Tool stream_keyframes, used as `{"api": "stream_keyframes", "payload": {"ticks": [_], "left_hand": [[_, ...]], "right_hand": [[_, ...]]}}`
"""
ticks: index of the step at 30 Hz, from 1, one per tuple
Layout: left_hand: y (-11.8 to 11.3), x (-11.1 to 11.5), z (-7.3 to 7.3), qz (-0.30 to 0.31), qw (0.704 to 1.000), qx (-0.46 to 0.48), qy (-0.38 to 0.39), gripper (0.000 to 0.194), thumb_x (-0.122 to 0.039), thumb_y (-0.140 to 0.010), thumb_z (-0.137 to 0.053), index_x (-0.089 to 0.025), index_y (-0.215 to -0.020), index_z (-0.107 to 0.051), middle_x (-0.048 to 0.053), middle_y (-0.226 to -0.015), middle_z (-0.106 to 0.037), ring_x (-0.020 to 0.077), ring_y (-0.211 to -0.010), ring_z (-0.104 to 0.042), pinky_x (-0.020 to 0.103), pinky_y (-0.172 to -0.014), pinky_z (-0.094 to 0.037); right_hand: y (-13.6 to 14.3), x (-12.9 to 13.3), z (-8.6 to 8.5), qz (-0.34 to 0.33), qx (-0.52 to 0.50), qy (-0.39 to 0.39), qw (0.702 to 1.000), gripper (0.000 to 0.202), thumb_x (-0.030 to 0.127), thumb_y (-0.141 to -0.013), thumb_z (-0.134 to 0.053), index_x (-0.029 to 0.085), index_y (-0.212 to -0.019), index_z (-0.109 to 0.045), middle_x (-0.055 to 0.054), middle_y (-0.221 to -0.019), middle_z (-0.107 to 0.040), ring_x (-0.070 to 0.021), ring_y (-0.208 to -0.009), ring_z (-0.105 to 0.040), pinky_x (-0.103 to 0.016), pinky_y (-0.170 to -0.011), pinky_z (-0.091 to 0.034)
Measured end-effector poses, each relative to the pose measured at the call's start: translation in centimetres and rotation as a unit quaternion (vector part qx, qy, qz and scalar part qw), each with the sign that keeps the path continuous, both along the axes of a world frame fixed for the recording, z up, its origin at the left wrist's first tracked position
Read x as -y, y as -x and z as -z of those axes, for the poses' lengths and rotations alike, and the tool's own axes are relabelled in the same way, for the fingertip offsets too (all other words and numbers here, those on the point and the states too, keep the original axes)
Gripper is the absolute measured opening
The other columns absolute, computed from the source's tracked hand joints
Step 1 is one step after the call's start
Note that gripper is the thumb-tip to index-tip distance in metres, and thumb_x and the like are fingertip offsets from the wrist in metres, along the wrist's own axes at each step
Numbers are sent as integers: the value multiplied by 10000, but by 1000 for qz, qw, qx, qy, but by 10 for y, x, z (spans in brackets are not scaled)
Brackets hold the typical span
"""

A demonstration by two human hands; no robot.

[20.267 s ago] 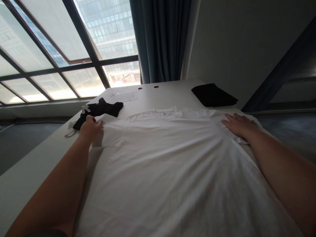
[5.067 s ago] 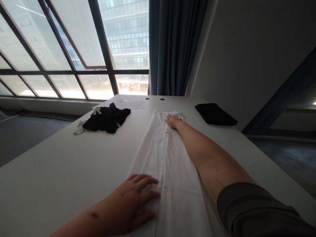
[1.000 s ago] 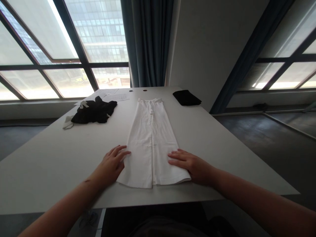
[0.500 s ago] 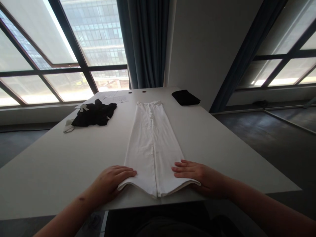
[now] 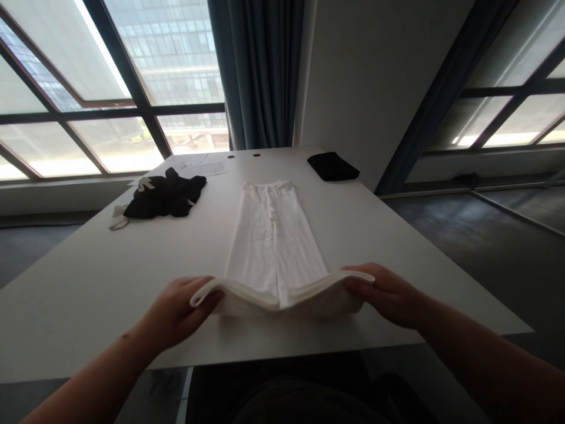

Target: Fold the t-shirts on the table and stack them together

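Observation:
A pair of white trousers lies lengthwise on the white table, waistband at the far end. The leg ends nearest me are lifted off the tabletop and sag in the middle. My left hand grips the left hem corner, thumb below and fingers above. On the other side my right hand pinches the right hem corner; the fabric partly hides its fingers.
A rumpled black garment with a pale piece beside it lies at the table's left. Paper sheets are behind it. A folded black cloth sits near the right edge of the white table.
Both hands have gone from resting on the trouser legs to holding the hem corners. The hems have risen off the table, and my hands have moved up and apart.

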State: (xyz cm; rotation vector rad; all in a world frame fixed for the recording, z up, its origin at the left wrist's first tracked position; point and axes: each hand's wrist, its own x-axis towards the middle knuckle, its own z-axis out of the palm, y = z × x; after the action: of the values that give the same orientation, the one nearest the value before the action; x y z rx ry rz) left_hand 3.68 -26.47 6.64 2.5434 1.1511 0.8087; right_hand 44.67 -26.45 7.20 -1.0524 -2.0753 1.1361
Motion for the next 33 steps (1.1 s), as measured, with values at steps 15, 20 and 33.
{"api": "stream_keyframes", "payload": {"ticks": [15,20,33], "left_hand": [[-17,-134,66,-174,968,-152,94,325,-548,-958,-488,-257,-951,-633,40,-819,-692,243,-753,-631,329,-660,-361],[-11,-131,64,-203,963,-127,127,290,-540,-928,-538,-264,-957,-619,36,-860,-716,248,-772,-653,334,-683,-394],[-13,-134,74,-124,989,-76,-21,321,-486,-992,-535,-242,-1151,-668,114,-1403,-663,307,-1328,-598,472,-1158,-453]], "right_hand": [[2,-118,68,202,147,-97,963,315,480,-882,-613,208,-946,-758,10,-698,-619,-170,-650,-556,-299,-677,-414],[3,-120,71,202,120,-112,965,313,484,-903,-626,210,-983,-756,14,-718,-623,-166,-648,-559,-301,-693,-429],[9,-122,79,260,248,-263,896,181,348,-958,-599,196,-967,-697,-104,-905,-721,-285,-929,-660,-414,-888,-514]]}}
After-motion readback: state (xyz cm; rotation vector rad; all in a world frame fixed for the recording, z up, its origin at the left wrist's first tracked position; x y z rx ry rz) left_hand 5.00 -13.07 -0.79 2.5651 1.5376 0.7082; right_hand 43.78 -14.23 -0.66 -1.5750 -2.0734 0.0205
